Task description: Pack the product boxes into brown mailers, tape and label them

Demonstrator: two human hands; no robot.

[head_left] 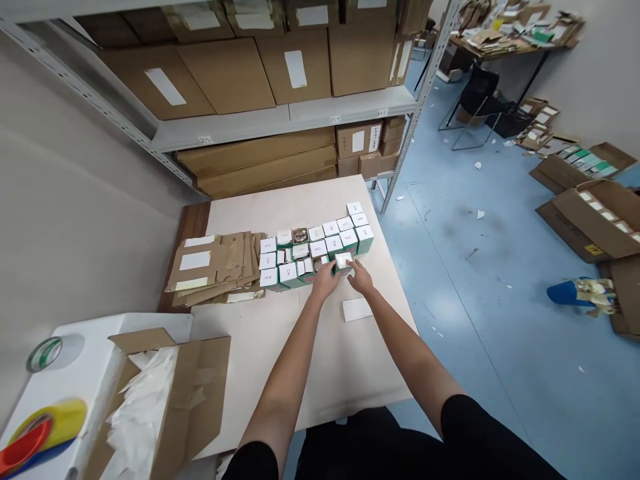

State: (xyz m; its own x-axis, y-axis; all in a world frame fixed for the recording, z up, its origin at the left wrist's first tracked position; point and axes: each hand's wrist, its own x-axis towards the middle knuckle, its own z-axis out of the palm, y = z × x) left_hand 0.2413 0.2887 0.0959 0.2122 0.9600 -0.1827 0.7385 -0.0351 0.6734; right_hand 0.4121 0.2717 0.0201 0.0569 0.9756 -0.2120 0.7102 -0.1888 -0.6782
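Note:
Both my arms reach forward over a pale table (pixel 280 347). My left hand (pixel 325 279) and my right hand (pixel 359 275) close from either side on one small white-and-green box (pixel 343 261) at the front of a cluster of several like boxes (pixel 320 245). Some boxes in the cluster stand with their flaps up, and one shows a round metal part (pixel 300 235). A flat white card (pixel 357 309) lies on the table just below my right hand.
Flattened cardboard (pixel 215 265) is stacked left of the boxes. An open carton with white filling (pixel 150 407) and tape rolls (pixel 45 427) sit at the near left. Shelving with brown cartons (pixel 280 73) stands behind. Open cartons (pixel 590 213) lie on the blue floor to the right.

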